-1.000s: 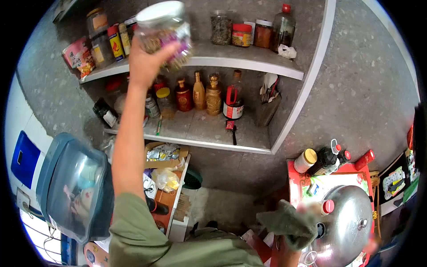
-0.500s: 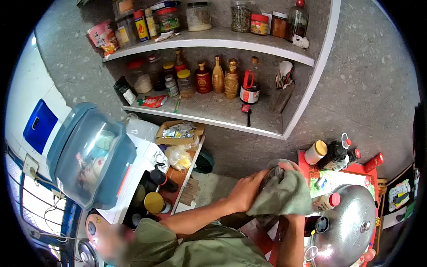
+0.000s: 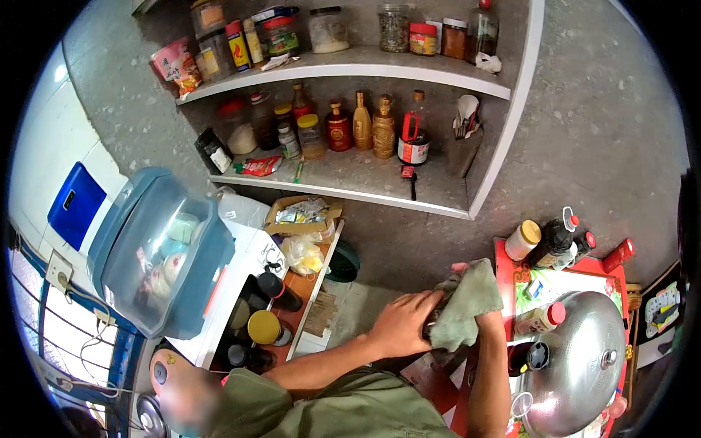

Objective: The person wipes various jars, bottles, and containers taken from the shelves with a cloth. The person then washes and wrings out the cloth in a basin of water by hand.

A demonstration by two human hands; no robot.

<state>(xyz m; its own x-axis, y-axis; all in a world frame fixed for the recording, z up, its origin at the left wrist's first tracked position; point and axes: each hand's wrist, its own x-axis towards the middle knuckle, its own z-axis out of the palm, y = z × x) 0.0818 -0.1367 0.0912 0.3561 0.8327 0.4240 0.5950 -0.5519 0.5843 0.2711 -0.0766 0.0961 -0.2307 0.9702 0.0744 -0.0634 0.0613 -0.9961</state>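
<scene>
My left hand [image 3: 405,323] is wrapped round a jar [image 3: 434,321], of which only a dark strip shows beside the fingers. A grey-green cloth [image 3: 467,303] covers most of the jar. My right hand [image 3: 488,318] is largely hidden under the cloth, pressing it against the jar from the right, with a fingertip showing above it. Both hands are together left of the red table [image 3: 504,270]. A red-capped jar [image 3: 540,319] and a large metal lid [image 3: 584,365] are just right of my right hand.
Jars and bottles line the upper shelf [image 3: 350,71] and lower shelf [image 3: 343,191]. At the left is a lidded plastic bin [image 3: 157,255] with dishes inside. A cabinet with bottles and a cardboard box [image 3: 303,212] sits below the shelves. A person's blurred head [image 3: 188,401] is at lower left.
My left hand has come down from the upper shelf with the jar and met the cloth in my right hand. Since half a second ago both hands have shifted only slightly.
</scene>
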